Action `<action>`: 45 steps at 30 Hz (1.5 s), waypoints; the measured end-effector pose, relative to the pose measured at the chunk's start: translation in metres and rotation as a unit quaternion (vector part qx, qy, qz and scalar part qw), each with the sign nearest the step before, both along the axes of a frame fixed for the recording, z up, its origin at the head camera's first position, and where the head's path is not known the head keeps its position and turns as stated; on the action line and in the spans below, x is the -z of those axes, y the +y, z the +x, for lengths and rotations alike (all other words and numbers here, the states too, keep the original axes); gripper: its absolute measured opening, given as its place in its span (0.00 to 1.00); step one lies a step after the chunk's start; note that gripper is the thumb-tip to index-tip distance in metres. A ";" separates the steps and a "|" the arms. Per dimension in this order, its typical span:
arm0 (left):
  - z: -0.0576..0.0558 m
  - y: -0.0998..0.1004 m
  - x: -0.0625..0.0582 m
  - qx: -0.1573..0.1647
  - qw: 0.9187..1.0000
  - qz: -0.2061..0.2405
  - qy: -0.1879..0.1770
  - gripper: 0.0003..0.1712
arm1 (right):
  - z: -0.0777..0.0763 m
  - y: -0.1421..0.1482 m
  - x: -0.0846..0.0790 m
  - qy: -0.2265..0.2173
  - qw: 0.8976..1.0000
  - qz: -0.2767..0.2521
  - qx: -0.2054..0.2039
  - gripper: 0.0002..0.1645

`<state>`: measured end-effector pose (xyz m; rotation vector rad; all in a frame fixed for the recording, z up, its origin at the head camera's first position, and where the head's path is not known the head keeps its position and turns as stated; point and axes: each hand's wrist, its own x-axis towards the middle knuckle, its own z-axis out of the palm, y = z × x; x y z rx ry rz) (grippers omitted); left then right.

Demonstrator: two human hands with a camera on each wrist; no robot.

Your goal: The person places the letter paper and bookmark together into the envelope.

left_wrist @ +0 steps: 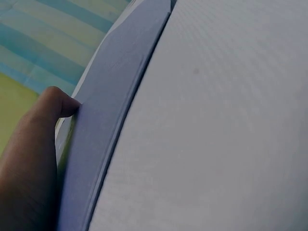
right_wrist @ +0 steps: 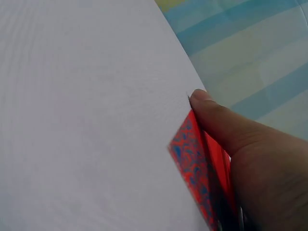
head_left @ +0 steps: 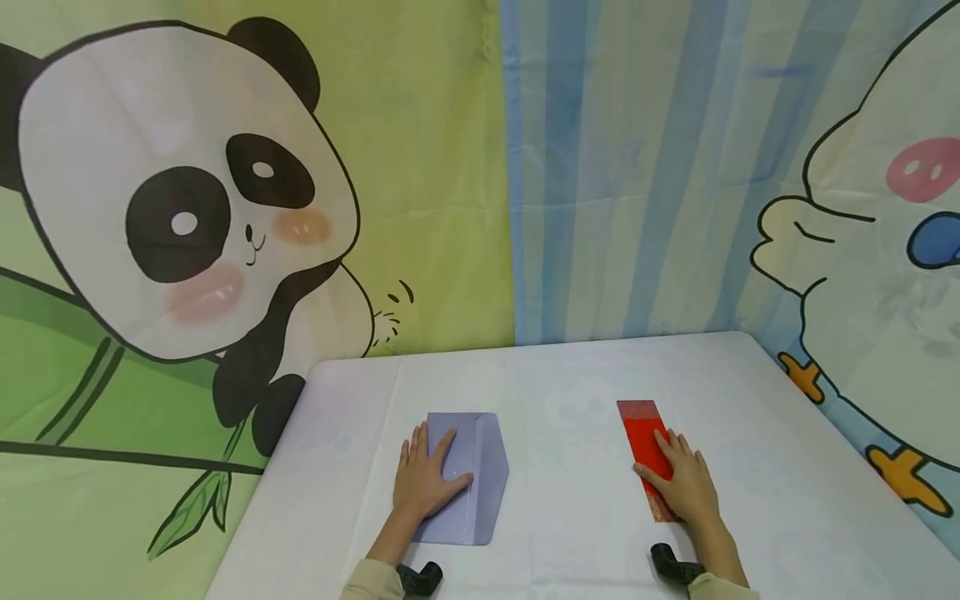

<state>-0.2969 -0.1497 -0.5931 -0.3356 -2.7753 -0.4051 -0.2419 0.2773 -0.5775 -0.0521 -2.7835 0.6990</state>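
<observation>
A lavender envelope [head_left: 489, 479] lies on the white table with its pointed flap toward the right. My left hand [head_left: 426, 477] rests on its left part, fingers spread, thumb near the flap fold. In the left wrist view, the thumb [left_wrist: 53, 103] touches the envelope [left_wrist: 115, 67]. To the right lies a narrow red paper packet [head_left: 643, 437] with patterned ends, turned at a slant. My right hand [head_left: 686, 479] lies over its right side, hiding part of it. The right wrist view shows the thumb [right_wrist: 221, 115] at the edge of the packet [right_wrist: 190, 159], near blue swirls.
The white table [head_left: 555, 467] reaches back to a striped curtain [head_left: 622, 167]. A panda print [head_left: 187, 192] covers the left curtain, and another cartoon figure [head_left: 885, 333] is on the right one. Black wrist-camera mounts [head_left: 420, 579] sit at both wrists.
</observation>
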 end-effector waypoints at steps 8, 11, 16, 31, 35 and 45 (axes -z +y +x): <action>-0.001 0.000 0.001 0.000 1.000 -0.001 -0.003 0.51 | 0.000 -0.001 0.001 0.015 1.000 -0.015 0.008 0.48; -0.001 0.000 0.001 0.001 1.000 0.000 -0.001 0.50 | 0.000 -0.002 0.001 0.024 0.999 -0.023 0.012 0.48; -0.001 0.000 0.002 0.000 1.000 -0.001 -0.001 0.50 | -0.001 -0.001 0.003 0.036 0.998 -0.036 0.023 0.48; 0.002 0.001 -0.002 0.006 1.000 0.000 0.014 0.50 | 0.001 0.000 -0.005 0.025 0.992 -0.116 0.048 0.35; 0.001 0.002 -0.002 0.007 1.000 0.004 0.023 0.49 | 0.003 0.002 -0.007 0.015 0.987 -0.148 0.066 0.31; 0.000 -0.001 0.002 0.006 1.000 0.005 0.009 0.50 | 0.009 0.003 -0.016 -0.055 0.952 -0.270 0.133 0.32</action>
